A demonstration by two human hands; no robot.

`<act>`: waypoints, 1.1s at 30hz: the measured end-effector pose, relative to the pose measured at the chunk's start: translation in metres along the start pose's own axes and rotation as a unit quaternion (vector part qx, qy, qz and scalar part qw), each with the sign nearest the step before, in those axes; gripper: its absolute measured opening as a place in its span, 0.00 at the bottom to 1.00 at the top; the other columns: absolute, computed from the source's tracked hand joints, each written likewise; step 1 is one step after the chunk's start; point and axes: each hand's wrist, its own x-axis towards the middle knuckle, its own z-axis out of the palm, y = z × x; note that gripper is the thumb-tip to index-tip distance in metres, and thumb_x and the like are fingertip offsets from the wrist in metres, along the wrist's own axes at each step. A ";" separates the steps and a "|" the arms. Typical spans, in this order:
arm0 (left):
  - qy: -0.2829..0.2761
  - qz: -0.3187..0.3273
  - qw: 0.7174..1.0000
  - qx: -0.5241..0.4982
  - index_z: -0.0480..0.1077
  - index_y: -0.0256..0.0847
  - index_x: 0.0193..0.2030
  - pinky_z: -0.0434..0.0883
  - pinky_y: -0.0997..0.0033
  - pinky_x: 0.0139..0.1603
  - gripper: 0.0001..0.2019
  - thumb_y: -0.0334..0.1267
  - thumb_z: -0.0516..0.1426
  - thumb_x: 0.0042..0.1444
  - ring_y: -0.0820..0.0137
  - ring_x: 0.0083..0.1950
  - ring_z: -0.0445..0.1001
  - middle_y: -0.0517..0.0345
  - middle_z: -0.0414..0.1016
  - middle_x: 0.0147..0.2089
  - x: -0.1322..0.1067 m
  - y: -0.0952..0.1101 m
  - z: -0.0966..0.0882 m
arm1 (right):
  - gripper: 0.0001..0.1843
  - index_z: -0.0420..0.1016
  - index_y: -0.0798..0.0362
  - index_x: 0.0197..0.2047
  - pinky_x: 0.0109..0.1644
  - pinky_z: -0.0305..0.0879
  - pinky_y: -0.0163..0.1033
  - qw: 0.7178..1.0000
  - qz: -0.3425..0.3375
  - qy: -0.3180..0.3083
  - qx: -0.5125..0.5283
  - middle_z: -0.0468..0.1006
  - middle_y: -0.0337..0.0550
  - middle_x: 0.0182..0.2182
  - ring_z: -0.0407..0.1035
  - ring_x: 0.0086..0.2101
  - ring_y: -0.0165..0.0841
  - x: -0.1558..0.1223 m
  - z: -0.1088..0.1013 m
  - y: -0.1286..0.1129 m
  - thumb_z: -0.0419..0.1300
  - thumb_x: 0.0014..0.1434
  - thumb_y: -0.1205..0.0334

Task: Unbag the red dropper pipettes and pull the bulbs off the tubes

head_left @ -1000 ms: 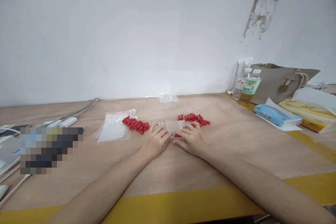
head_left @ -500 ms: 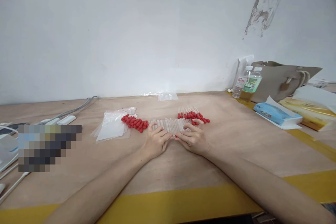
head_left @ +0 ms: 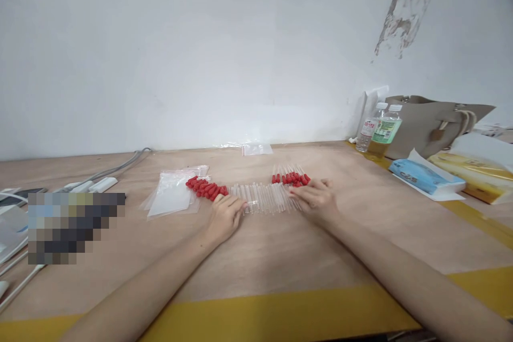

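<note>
A row of clear thin tubes [head_left: 266, 197] lies between my hands. My left hand [head_left: 225, 216] is closed at the row's left end, with a short clear length showing at its fingertips, apparently a tube. Just behind it are heaped red rubber bulbs [head_left: 204, 188]. My right hand [head_left: 318, 199] is at the row's right end, slightly blurred, its thumb and fingers pinched together. Red shows at those fingertips; whether they hold it cannot be told. Beyond them lie droppers [head_left: 289, 173], clear tubes with red bulbs toward me, partly hidden by the right hand.
Clear plastic bags [head_left: 170, 192] lie left of the bulbs, and another small bag [head_left: 257, 149] is by the wall. Cables and white plugs [head_left: 102, 185] are at left. Two bottles [head_left: 385, 131], a grey handbag [head_left: 425, 123] and tissue packs [head_left: 427, 175] stand at right.
My hands were close together in front of the tubes, with a red bulb at their fingertips. They have parted, the left moving left and the right moving right toward the droppers.
</note>
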 end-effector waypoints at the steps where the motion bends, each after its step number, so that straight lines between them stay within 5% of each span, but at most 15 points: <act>1: 0.001 -0.020 1.000 -0.006 0.68 0.38 0.33 0.59 0.70 0.33 0.13 0.36 0.45 0.61 0.71 0.30 0.65 0.57 0.69 0.27 0.000 -0.003 0.001 | 0.10 0.76 0.49 0.36 0.39 0.54 0.38 0.998 0.062 -0.006 0.026 0.77 0.39 0.27 0.64 0.29 0.29 0.002 -0.001 0.010 0.55 0.56 0.57; 4: -0.003 -0.059 0.998 -0.023 0.68 0.38 0.38 0.63 0.72 0.33 0.13 0.35 0.43 0.61 0.71 0.32 0.66 0.55 0.67 0.31 0.002 -0.006 0.003 | 0.16 0.75 0.53 0.39 0.38 0.59 0.36 0.971 0.220 -0.024 0.092 0.74 0.44 0.32 0.66 0.32 0.31 0.005 -0.003 0.044 0.50 0.58 0.55; 7: 0.002 -0.067 0.997 -0.032 0.65 0.36 0.47 0.66 0.71 0.37 0.14 0.31 0.43 0.58 0.70 0.36 0.66 0.52 0.65 0.35 0.007 -0.006 0.006 | 0.16 0.75 0.57 0.41 0.39 0.61 0.37 0.937 0.341 -0.070 0.042 0.73 0.47 0.32 0.66 0.34 0.33 0.003 0.000 0.076 0.50 0.56 0.59; 11: 0.028 -0.065 0.997 -0.029 0.63 0.36 0.51 0.67 0.72 0.35 0.17 0.28 0.45 0.55 0.70 0.35 0.65 0.53 0.61 0.35 0.014 -0.010 0.008 | 0.17 0.73 0.60 0.43 0.35 0.61 0.35 0.896 0.428 -0.116 0.031 0.75 0.48 0.32 0.68 0.30 0.31 -0.005 0.007 0.103 0.52 0.52 0.64; 21: -0.005 -0.012 0.999 -0.043 0.64 0.38 0.31 0.66 0.73 0.34 0.07 0.26 0.47 0.53 0.71 0.32 0.66 0.57 0.65 0.32 0.035 -0.006 0.011 | 0.10 0.75 0.56 0.28 0.27 0.56 0.32 0.873 0.461 -0.156 0.020 0.75 0.42 0.24 0.66 0.25 0.29 -0.007 0.007 0.102 0.58 0.47 0.58; 33: -0.002 -0.010 0.996 -0.085 0.69 0.37 0.38 0.69 0.68 0.37 0.10 0.39 0.53 0.51 0.68 0.38 0.69 0.52 0.68 0.38 0.023 0.010 0.018 | 0.15 0.78 0.55 0.32 0.31 0.61 0.32 0.867 0.461 -0.171 0.077 0.78 0.43 0.28 0.70 0.31 0.33 -0.017 0.015 0.115 0.56 0.49 0.54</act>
